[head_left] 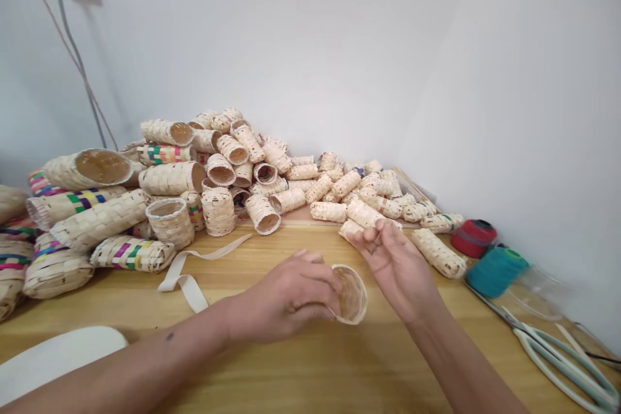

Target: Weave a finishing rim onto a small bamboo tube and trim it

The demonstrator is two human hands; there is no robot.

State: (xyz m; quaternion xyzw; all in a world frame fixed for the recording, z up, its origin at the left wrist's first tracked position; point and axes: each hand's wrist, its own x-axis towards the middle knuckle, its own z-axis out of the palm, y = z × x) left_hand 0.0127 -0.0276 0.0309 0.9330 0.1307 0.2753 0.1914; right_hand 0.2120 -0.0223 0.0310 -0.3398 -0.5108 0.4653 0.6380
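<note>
While gripping the woven cup (356,291) by its left wall in the left hand (298,294), best to keep finger pressure light: thin strips, probably easy to crush out of round. Support low on the wall, leave the rim free, turn the cup in small steps.

With the right hand (400,265): lifted to the right of the cup, palm partly up, fingers half curled toward the thumb. Can't tell if pinching anything fine. If so, pull evenly, or risk puckering the rim.

As for the cup: between both hands, touching left fingers, apart from the right hand, mouth facing right. Can't tell if resting on the table (301,375).

Farther out, to the left: pale strip (171,273), lying loose; don't snag. To the right: red spool (474,237), teal spool (497,272), then scissors (515,323) on the near side; mind the blades. On the far side: larger woven tubes (219,211) heaped left, smaller woven tubes (328,211) right.
</note>
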